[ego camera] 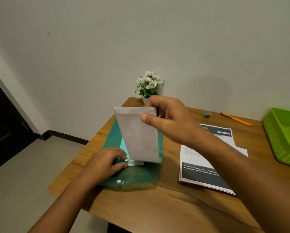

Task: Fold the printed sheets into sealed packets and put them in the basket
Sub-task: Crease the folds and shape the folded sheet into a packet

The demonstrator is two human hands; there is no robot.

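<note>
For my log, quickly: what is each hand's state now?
Left hand: on bottom edge of the folded white paper sheet; grip unclear.
Right hand: pinches its top corner.
</note>
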